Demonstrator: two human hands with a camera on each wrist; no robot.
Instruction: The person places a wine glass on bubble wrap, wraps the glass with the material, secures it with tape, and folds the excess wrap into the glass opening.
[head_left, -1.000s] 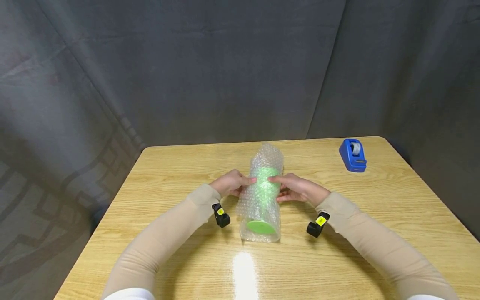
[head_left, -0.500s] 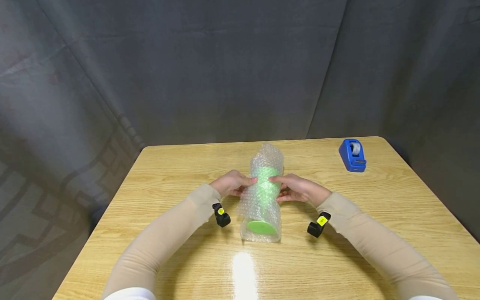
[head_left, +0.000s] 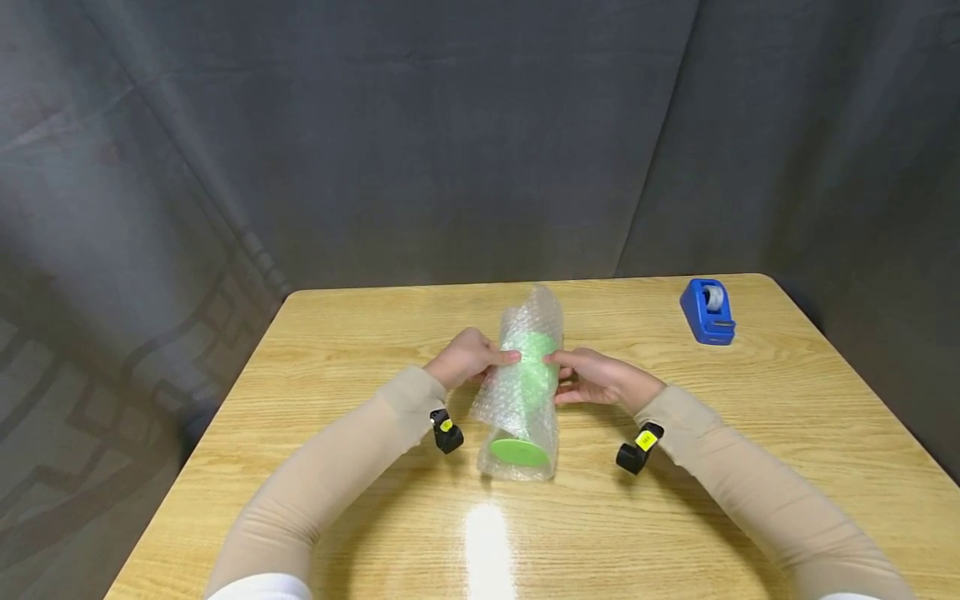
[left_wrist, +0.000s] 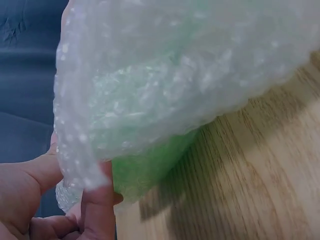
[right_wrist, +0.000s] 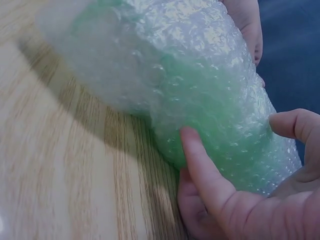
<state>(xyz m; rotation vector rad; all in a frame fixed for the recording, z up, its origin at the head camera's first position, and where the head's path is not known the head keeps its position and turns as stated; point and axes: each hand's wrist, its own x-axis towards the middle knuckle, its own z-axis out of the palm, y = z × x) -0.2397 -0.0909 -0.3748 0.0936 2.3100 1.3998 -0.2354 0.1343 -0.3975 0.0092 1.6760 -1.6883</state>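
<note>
On the table lies a green object (head_left: 519, 452) with a flat round end, rolled in clear bubble wrap (head_left: 501, 408). Its exact kind is blurred by the wrap. My left hand (head_left: 467, 358) pinches the loose edge of the bubble wrap between thumb and fingers, and that flap stands a little off the roll in the left wrist view. From the other side, my right hand (head_left: 597, 377) holds the wrapped green object, thumb on top and fingers (right_wrist: 205, 165) along its side. The far end of the wrap extends beyond the green object.
A blue tape dispenser (head_left: 707, 312) with a roll of clear tape stands at the back right of the wooden table (head_left: 360, 333). Dark grey curtains (head_left: 465, 150) hang behind the table and at both sides.
My left hand has lifted slightly and moved a little right, drawing the bubble wrap's flap across the green object. The roll has turned slightly. My right hand has barely moved.
</note>
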